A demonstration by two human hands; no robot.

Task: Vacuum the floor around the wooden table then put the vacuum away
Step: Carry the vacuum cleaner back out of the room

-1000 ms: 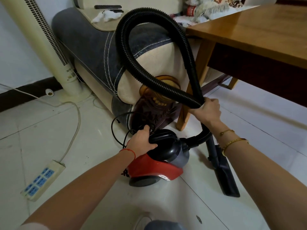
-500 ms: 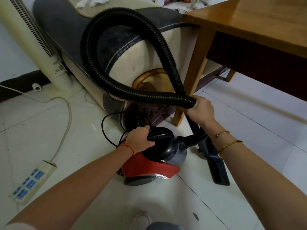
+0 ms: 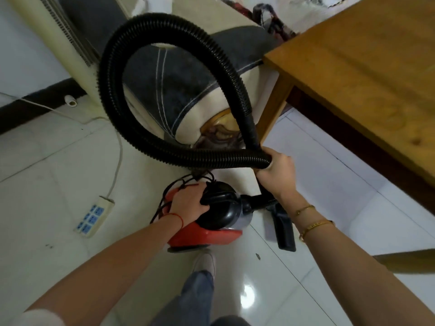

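- A person stands over a red-and-black vacuum (image 3: 211, 222) on a pale tiled floor (image 3: 58, 184), beside the corner leg of a wooden table (image 3: 367, 74) and the arm of a sofa (image 3: 169, 88).
- The left hand (image 3: 188, 203) is curled round the black carry handle on top of the vacuum; whether the body is lifted or rests on its wheel cannot be told.
- The right hand (image 3: 277, 175) grips the ribbed hose (image 3: 117, 55) where its two runs cross, bundling it into one big loop that rises in front of the sofa.
- The nozzle (image 3: 282, 227) lies on the floor just right of the vacuum, under the right wrist.
- A thin black cord (image 3: 162, 203) is gathered at the back of the vacuum, close to the left hand.
- A white power strip (image 3: 94, 217) with blue sockets lies on the floor to the left; no plug shows in it.
- Judged from the gathered hose and the handle grip, the cleaning looks finished and the putting-away has begun; the vacuum sits at the table, not yet stored.
- No brand, label or writing can be read on the vacuum, the power strip or anything else.
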